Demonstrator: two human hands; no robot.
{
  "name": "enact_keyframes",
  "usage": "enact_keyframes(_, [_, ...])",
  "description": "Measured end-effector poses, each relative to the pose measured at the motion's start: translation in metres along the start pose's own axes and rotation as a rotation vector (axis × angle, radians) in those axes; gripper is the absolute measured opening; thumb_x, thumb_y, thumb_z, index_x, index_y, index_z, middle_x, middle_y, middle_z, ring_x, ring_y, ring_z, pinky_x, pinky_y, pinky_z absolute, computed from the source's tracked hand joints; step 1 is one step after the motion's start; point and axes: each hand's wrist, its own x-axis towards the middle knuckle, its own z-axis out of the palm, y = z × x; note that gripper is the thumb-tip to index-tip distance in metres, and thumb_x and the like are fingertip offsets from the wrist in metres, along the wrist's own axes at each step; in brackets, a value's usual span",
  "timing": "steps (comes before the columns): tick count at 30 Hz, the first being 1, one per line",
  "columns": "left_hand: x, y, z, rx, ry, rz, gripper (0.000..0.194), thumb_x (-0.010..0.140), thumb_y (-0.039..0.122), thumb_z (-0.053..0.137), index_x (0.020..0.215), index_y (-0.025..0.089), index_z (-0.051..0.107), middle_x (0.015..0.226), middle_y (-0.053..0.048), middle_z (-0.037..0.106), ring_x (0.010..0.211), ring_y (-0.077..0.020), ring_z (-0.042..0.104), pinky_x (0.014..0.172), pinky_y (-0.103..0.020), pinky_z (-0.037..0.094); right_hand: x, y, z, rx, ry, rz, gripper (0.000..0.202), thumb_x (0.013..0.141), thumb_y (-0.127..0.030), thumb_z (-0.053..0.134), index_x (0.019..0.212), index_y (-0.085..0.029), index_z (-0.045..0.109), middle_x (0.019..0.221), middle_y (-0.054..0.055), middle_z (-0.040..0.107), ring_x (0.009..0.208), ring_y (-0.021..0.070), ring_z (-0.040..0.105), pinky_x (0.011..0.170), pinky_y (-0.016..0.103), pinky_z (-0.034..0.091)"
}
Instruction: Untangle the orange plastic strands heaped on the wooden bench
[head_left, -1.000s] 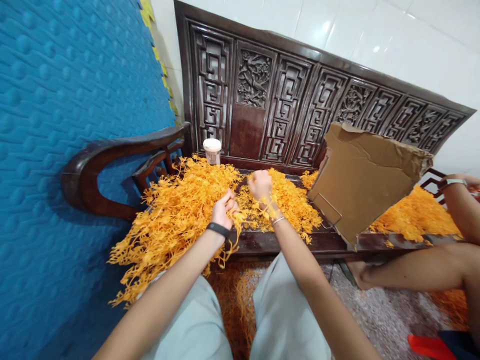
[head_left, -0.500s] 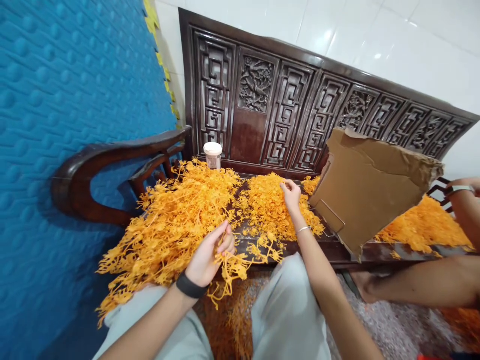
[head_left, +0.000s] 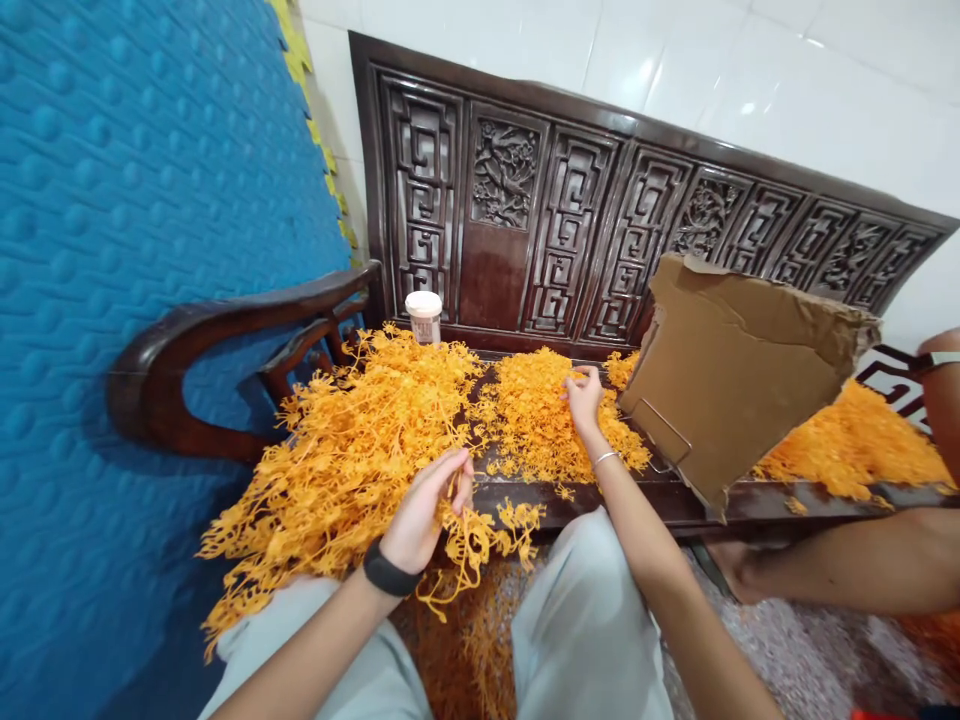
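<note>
Head view: left hand (head_left: 421, 512) holds orange strands (head_left: 469, 545), thin, curling, branched

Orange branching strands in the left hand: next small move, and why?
Probably bring the right hand over to the orange branching strands: they dangle from the left hand past the dark wooden bench's front edge, while the right hand sits away from them, at the low pile of orange pieces.

Hands: 2, left hand (head_left: 418, 510) and right hand (head_left: 583, 400). Large orange piles: 3, left pile (head_left: 360, 430), middle pile (head_left: 536, 410), right pile (head_left: 862, 440). Held orange clump (head_left: 469, 550): 1. Lidded tub (head_left: 424, 318): 1. Cardboard piece (head_left: 750, 380): 1. Black wristband (head_left: 388, 570): 1. Thin bracelet (head_left: 606, 458): 1.
</note>
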Motion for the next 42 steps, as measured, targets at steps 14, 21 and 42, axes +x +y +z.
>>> enact_keyframes(14, [0.037,0.080,0.007,-0.136,0.080,0.077,0.023,0.083,0.030,0.043,0.087,0.014,0.059,0.069,-0.003,0.064,0.052,-0.0118,0.061,0.048,-0.022,0.048,-0.039,-0.039,0.004,0.247,-0.376,0.031,0.035,0.064,-0.032,0.060,0.094,-0.016,0.054,0.106,0.009,0.057,0.066,0.0129,0.058,0.055,0.025,0.046])
enact_keyframes(21, [0.042,0.050,-0.011,-0.244,0.033,0.011,0.025,0.085,0.025,0.039,0.097,0.014,0.057,0.085,-0.006,0.065,0.065,-0.0160,0.064,0.048,-0.023,0.050,-0.075,-0.087,-0.009,0.343,-0.791,-0.192,0.026,0.080,-0.040,0.049,0.084,-0.018,0.062,0.086,0.004,0.062,0.081,0.0148,0.057,0.074,0.028,0.045])
enact_keyframes(42, [0.028,0.044,-0.017,-0.057,-0.293,0.177,0.031,0.084,0.034,0.040,0.106,0.024,0.060,0.130,-0.006,0.046,0.084,-0.0199,0.061,0.054,-0.028,0.053,-0.072,-0.088,-0.021,0.323,-1.302,-0.046,0.034,0.066,-0.035,0.065,0.093,-0.017,0.059,0.090,0.003,0.058,0.079,0.0122,0.054,0.072,0.027,0.045])
